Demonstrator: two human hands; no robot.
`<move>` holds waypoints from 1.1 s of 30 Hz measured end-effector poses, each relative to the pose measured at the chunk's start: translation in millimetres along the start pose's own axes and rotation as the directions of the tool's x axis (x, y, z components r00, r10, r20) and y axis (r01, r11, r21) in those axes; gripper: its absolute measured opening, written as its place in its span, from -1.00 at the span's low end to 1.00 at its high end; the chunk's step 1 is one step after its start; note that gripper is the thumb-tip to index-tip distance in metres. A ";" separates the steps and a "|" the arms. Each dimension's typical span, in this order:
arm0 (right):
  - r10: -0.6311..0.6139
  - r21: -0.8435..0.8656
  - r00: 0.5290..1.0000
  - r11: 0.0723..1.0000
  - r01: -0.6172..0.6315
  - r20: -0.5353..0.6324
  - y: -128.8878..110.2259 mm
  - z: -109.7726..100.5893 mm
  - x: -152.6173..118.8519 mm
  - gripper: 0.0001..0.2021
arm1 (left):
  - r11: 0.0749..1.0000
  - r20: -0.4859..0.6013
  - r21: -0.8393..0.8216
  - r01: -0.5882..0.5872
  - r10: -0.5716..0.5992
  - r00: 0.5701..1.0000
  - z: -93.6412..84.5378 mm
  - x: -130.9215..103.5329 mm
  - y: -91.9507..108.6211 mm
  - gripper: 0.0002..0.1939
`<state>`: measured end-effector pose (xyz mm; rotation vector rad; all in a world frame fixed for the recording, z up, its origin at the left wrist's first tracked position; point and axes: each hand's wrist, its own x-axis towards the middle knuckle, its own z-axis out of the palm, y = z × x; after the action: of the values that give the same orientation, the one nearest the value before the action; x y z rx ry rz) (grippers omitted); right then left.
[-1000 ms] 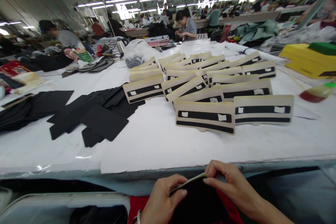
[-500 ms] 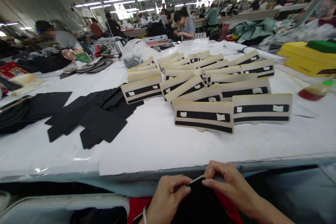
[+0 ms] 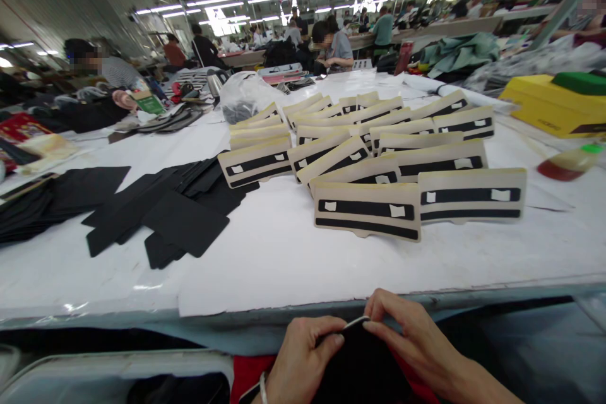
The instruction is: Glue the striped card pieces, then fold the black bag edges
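Note:
At the bottom centre, a black piece (image 3: 362, 360) with a pale upper edge is held in front of the table's near edge. My left hand (image 3: 307, 353) pinches its pale edge from the left between thumb and fingers. On the right, my right hand (image 3: 409, 334) pinches the same edge near its corner. The two sets of fingertips are a short gap apart, with the pale edge showing between them. Something red lies below and behind the piece. A white band circles my left wrist.
On the white table (image 3: 265, 252) stand several beige panels (image 3: 367, 192) with black strips. Flat black pieces (image 3: 187, 221) are piled at the left. A yellow box (image 3: 544, 104) and a bottle of red liquid (image 3: 563, 166) are at the right. People work behind.
My right hand's fingers have shifted slightly left along the pale edge. My left hand has barely moved, and both still pinch the black piece.

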<state>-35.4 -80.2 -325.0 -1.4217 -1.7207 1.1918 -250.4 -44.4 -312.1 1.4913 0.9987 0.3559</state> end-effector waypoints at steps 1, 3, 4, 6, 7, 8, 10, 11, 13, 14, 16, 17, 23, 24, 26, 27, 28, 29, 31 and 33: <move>0.009 -0.005 1.000 1.000 -0.009 0.001 -0.2 -0.1 -0.1 -0.73 | 1.000 0.004 -0.003 0.000 0.000 1.000 -0.3 -0.1 -0.2 -0.72; 0.026 -0.011 1.000 1.000 -0.026 -0.002 -0.8 -0.6 -0.3 -0.72 | 1.000 0.011 -0.004 0.002 -0.002 1.000 -0.8 0.0 -0.9 -0.72; 0.034 -0.010 0.999 0.999 -0.035 -0.008 -0.9 -0.7 -0.3 -0.71 | 1.000 0.010 -0.003 0.006 -0.006 1.000 -0.8 0.4 -1.1 -0.72; 0.048 -0.007 0.999 0.999 -0.048 -0.021 -0.5 -0.4 -0.1 -0.70 | 1.000 -0.002 0.003 0.021 -0.021 1.000 0.1 1.4 -1.3 -0.72; 0.052 -0.006 0.998 0.999 -0.052 -0.028 -0.2 0.0 0.1 -0.70 | 1.000 -0.008 0.008 0.029 -0.029 1.000 1.1 2.1 -1.2 -0.73; 0.055 -0.002 0.998 0.998 -0.056 -0.039 0.2 0.5 0.4 -0.71 | 0.999 -0.014 0.013 0.036 -0.036 0.999 2.4 2.7 -1.1 -0.73; 0.069 0.015 0.995 0.998 -0.068 -0.069 1.0 1.5 0.9 -0.76 | 0.999 -0.031 0.017 0.041 -0.040 0.999 5.5 4.1 -1.1 -0.74; 0.077 0.026 0.994 0.997 -0.075 -0.082 1.1 1.8 1.2 -0.78 | 0.999 -0.040 0.017 0.038 -0.037 0.999 7.0 4.8 -1.2 -0.75; 0.079 0.041 0.992 0.996 -0.075 -0.097 0.7 1.7 1.5 -0.85 | 0.999 -0.058 0.016 0.032 -0.031 0.998 9.4 6.3 -1.7 -0.77; 0.073 0.038 0.993 0.997 -0.070 -0.090 0.2 1.3 1.6 -0.88 | 0.999 -0.065 0.012 0.032 -0.032 0.997 10.1 7.2 -2.0 -0.78; 0.061 0.018 0.997 0.998 -0.060 -0.047 -1.1 0.0 1.4 -0.85 | 0.999 -0.063 -0.006 0.036 -0.036 0.997 10.5 8.8 -2.6 -0.79; 0.060 0.006 0.998 0.998 -0.060 -0.017 -1.8 -0.5 1.3 -0.83 | 0.999 -0.059 -0.020 0.037 -0.038 0.998 10.4 9.7 -2.9 -0.80; 0.105 0.035 0.993 0.994 -0.107 0.051 -3.0 0.5 2.9 -0.86 | 0.999 -0.041 -0.033 0.043 -0.044 0.998 8.4 12.6 -4.9 -0.79; 0.114 0.045 0.992 0.992 -0.116 0.049 -3.2 0.9 3.8 -0.84 | 0.998 -0.043 -0.037 0.044 -0.045 0.998 8.3 12.7 -5.6 -0.79; 0.126 0.065 0.990 0.989 -0.130 0.055 -3.6 1.5 5.7 -0.80 | 0.998 -0.041 -0.054 0.040 -0.042 0.998 8.3 12.8 -6.9 -0.80; 0.132 0.075 0.989 0.988 -0.136 0.060 -3.8 1.8 6.7 -0.77 | 0.997 -0.036 -0.063 0.037 -0.039 0.999 8.3 12.9 -7.5 -0.79; 0.137 0.085 0.988 0.986 -0.143 0.066 -3.9 2.1 7.7 -0.75 | 0.997 -0.031 -0.074 0.037 -0.040 0.999 8.4 13.0 -8.1 -0.79; 0.142 0.093 0.987 0.985 -0.149 0.072 -3.8 2.7 8.5 -0.72 | 0.996 -0.025 -0.082 0.037 -0.039 0.999 8.5 13.1 -8.5 -0.78; 0.151 0.101 0.986 0.982 -0.158 0.077 -3.1 4.5 9.9 -0.67 | 0.996 -0.016 -0.089 0.029 -0.031 0.999 8.3 13.5 -9.0 -0.76; 0.160 0.098 0.985 0.981 -0.166 0.071 -2.5 7.1 10.7 -0.63 | 0.995 -0.010 -0.097 0.022 -0.023 1.000 8.0 13.6 -9.2 -0.74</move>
<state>-45.2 -71.8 -326.7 -1.5000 -1.5827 1.4064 -240.2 -40.5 -326.8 1.3904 0.9925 0.3912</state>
